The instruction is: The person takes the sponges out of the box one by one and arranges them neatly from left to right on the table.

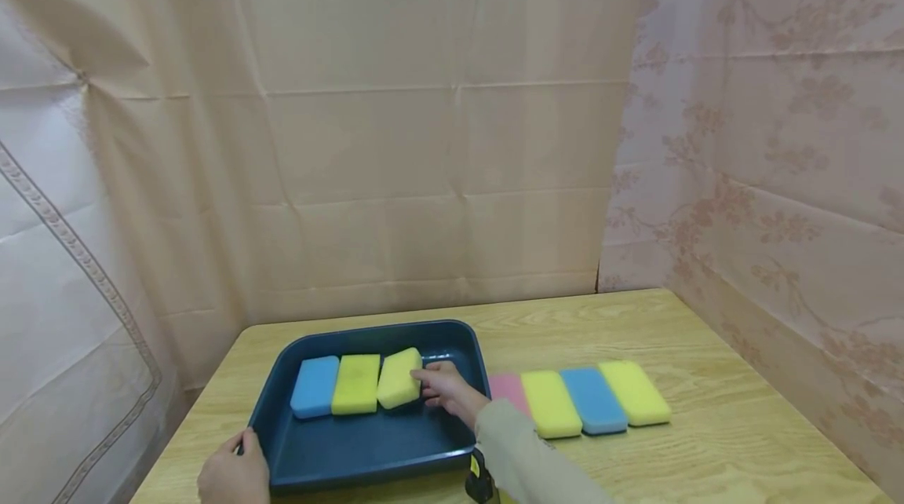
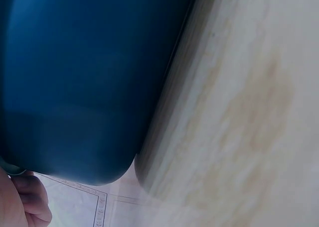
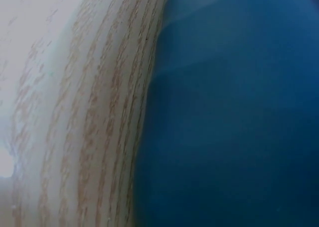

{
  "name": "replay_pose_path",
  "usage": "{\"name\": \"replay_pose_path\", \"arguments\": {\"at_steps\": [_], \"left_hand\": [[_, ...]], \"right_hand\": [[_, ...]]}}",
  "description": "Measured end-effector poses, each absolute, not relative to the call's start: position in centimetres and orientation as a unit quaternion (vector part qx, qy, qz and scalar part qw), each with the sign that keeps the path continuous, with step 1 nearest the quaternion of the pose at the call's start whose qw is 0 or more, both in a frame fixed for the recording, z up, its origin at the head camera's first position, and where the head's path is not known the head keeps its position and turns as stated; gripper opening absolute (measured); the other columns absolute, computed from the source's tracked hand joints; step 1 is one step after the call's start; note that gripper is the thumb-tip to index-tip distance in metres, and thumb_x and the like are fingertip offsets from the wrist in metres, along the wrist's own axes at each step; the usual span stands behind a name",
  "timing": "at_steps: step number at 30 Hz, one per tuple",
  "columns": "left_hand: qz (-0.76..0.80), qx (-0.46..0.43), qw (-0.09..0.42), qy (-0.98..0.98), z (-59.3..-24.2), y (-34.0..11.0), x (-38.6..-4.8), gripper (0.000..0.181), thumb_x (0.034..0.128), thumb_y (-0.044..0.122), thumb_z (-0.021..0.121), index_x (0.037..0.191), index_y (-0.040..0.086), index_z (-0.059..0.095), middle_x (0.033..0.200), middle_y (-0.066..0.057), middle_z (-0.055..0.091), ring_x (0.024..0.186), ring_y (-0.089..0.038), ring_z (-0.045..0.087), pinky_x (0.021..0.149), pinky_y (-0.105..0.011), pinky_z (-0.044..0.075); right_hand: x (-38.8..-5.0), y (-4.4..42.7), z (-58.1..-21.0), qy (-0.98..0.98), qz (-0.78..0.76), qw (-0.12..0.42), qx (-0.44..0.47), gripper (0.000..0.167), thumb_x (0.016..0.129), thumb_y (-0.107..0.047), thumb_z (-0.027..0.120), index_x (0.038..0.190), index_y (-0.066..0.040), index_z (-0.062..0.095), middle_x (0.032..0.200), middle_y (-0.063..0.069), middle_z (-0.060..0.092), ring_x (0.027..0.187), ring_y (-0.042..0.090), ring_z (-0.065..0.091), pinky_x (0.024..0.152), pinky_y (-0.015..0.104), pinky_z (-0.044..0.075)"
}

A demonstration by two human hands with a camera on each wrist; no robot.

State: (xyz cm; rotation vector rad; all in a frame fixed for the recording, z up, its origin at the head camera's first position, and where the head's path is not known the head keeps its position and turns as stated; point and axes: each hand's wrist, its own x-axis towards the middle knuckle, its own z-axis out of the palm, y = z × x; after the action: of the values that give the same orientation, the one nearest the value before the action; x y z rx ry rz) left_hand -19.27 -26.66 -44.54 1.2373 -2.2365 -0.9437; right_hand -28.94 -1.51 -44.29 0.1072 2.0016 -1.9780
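A dark blue tray lies on the wooden table, and my left hand grips its left rim near the front corner. Inside it, a blue sponge and a yellow sponge lie side by side. To their right my right hand pinches the right edge of a tilted light yellow sponge. In the left wrist view the tray's outer wall fills much of the picture, with curled fingers at its rim. Only the tray's side and the table show in the right wrist view.
Right of the tray, a row of sponges lies on the table: pink, yellow, blue and yellow. The pink one is partly hidden by the tray and sleeve. Cloth curtains hang behind and at both sides.
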Motion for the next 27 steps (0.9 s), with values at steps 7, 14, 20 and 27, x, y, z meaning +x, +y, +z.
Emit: {"name": "replay_pose_path", "arguments": {"at_steps": [7, 14, 20, 27], "left_hand": [[-0.340, 0.448, 0.205, -0.801, -44.92, -26.86, -19.52, 0.040, 0.0915, 0.022, 0.039, 0.111, -0.008, 0.056, 0.109, -0.029, 0.054, 0.104, -0.044, 0.048, 0.091, -0.054, 0.033], [-0.338, 0.446, 0.210, -0.802, -45.01, -26.93, -19.59, 0.039, 0.0908, 0.021, 0.039, 0.109, -0.009, 0.056, 0.107, -0.029, 0.055, 0.103, -0.044, 0.048, 0.091, -0.054, 0.033], [-0.338, 0.444, 0.206, -0.804, -44.99, -26.93, -19.57, 0.039, 0.0906, 0.021, 0.040, 0.109, -0.008, 0.057, 0.107, -0.029, 0.055, 0.103, -0.043, 0.049, 0.091, -0.054, 0.033], [-0.332, 0.442, 0.213, -0.806, -44.86, -26.84, -19.34, 0.038, 0.0901, 0.021, 0.039, 0.107, -0.008, 0.058, 0.106, -0.029, 0.056, 0.099, -0.043, 0.051, 0.090, -0.053, 0.034]], "right_hand": [[-28.70, -1.47, -44.27, 0.723, -0.669, 0.162, 0.058, 0.051, 0.081, -0.017, 0.062, 0.116, 0.014, 0.039, 0.088, 0.015, 0.057, 0.068, 0.021, 0.057, 0.058, 0.031, 0.050], [-28.79, -1.47, -44.22, 0.741, -0.645, 0.154, 0.100, 0.052, 0.080, -0.020, 0.064, 0.113, 0.010, 0.038, 0.086, 0.016, 0.055, 0.070, 0.024, 0.057, 0.053, 0.027, 0.050], [-28.72, -1.40, -44.05, 0.744, -0.640, 0.157, 0.112, 0.051, 0.078, -0.015, 0.062, 0.113, 0.010, 0.034, 0.086, 0.019, 0.051, 0.070, 0.027, 0.055, 0.054, 0.029, 0.051], [-28.52, -1.39, -43.88, 0.738, -0.652, 0.151, 0.088, 0.045, 0.076, -0.008, 0.058, 0.108, 0.013, 0.034, 0.084, 0.022, 0.051, 0.071, 0.032, 0.059, 0.063, 0.039, 0.053]]}}
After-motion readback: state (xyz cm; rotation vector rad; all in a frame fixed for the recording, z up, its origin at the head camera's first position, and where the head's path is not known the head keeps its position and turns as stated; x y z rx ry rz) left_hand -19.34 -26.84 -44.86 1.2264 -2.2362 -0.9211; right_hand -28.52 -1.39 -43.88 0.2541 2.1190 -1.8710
